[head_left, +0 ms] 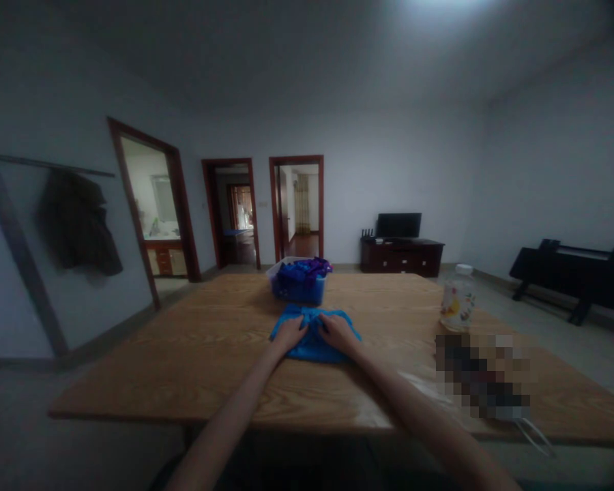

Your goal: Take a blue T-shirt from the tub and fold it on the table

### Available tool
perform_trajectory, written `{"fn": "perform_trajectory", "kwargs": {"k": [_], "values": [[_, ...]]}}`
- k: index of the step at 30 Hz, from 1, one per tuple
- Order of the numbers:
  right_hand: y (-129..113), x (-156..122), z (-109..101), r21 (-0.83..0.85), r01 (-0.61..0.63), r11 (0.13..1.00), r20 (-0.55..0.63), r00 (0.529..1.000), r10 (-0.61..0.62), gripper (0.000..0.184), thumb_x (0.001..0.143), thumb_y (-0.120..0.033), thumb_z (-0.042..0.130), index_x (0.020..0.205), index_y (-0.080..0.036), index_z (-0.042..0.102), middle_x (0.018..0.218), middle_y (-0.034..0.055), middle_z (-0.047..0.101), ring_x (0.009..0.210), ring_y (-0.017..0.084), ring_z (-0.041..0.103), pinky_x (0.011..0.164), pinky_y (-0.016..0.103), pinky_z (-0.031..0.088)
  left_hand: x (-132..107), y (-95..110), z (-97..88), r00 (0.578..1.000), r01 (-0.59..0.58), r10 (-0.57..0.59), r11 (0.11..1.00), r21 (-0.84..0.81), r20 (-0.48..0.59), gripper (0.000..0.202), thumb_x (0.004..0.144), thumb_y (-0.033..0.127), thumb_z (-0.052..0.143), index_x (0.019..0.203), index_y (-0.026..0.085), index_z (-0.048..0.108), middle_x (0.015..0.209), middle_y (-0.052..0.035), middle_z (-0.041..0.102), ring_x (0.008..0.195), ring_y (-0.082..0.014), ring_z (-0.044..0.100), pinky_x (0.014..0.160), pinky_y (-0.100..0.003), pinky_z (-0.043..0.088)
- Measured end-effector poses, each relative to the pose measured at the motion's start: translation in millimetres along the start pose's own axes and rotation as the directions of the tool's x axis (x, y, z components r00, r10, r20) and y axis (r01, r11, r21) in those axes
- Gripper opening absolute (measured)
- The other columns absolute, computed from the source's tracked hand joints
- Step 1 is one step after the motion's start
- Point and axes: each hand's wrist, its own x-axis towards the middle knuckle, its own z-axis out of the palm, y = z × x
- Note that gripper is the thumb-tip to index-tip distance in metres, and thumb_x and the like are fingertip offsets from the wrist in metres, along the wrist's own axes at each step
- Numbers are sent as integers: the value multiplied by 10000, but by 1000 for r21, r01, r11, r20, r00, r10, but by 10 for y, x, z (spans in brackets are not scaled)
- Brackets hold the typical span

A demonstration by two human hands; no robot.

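Note:
A bright blue cloth [314, 351] lies on the wooden table in front of me, bunched up along its middle. My left hand [290, 333] rests on its left part, with fingers curled into the fabric near the centre. From the right, my right hand [339, 332] has its thumb and fingers closed on the same cloth. A small gap of creased fabric separates the two hands. Just beyond the cloth stands a clear plastic bin [281, 292] heaped with blue and purple fabric [304, 271].
On the right of the wooden table [209, 361] stands a patterned jar [457, 300] with a white lid. Nearer me lies a pixelated, unreadable item [484, 375] with a white cord. A TV cabinet [402, 258] and doorways are farther back.

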Motion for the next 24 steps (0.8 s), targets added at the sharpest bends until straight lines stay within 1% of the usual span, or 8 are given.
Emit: {"fn": "perform_trajectory", "kwargs": {"k": [3,5,8,12,15,18,21,24], "values": [[144,27,92,-22,-75,997,-12,997,75,227,1091,-306,562,1209,-200,723,1071,97,830,943,228,746,804,287,439,-2,-5,12,1000,-13,13,1000,-6,-17,454,1163,545,434,1260,209,723,1252,-140,830,1166,-280,785,969,-320,528],[216,33,144,-20,-102,995,-15,995,102,236,1085,-306,563,1224,-201,723,1065,91,834,925,223,743,794,285,432,-5,-6,10,1000,-20,20,1000,-9,-20,468,1162,559,431,1244,201,721,1237,-143,833,1159,-282,787,963,-319,525],[235,21,163,14,-74,997,-5,997,74,222,1075,-283,576,1216,-192,721,1077,92,835,925,221,743,797,283,433,-12,0,-5,1000,-23,23,1000,-9,-22,463,1160,557,439,1237,197,721,1228,-145,834,1162,-285,787,965,-320,522],[85,-18,99,42,20,999,28,999,-21,195,1083,-259,581,1205,-185,714,1112,116,832,963,233,752,809,290,440,-18,16,-30,1000,-9,9,1000,-11,1,437,1161,521,441,1281,207,721,1250,-144,831,1172,-292,783,976,-333,527],[-72,-42,67,40,59,997,38,997,-61,182,1082,-247,585,1200,-191,712,1081,116,826,968,243,749,823,299,444,-16,20,-43,1000,11,-11,1000,2,27,389,1152,442,474,1351,202,707,1323,-158,812,1216,-297,771,1000,-340,528],[-181,-53,71,40,89,995,48,995,-91,179,1059,-240,613,1195,-185,715,1053,118,821,951,252,746,823,307,449,-17,13,-55,999,5,-5,1000,4,46,339,1130,352,509,1361,198,704,1361,-158,801,1245,-294,762,1005,-334,527],[-220,-52,67,40,102,994,57,993,-104,208,1048,-224,617,1228,-182,714,1071,120,824,955,255,748,827,311,455,-27,9,-69,999,-2,2,1000,4,47,323,1119,319,517,1345,194,711,1355,-154,803,1238,-289,765,994,-324,528],[-194,-38,42,21,79,997,59,995,-80,197,1054,-219,609,1217,-187,714,1076,116,824,971,254,753,829,309,456,-37,16,-80,999,-3,3,1000,10,41,336,1131,354,507,1360,207,705,1354,-147,804,1241,-281,763,1002,-321,528]]}}
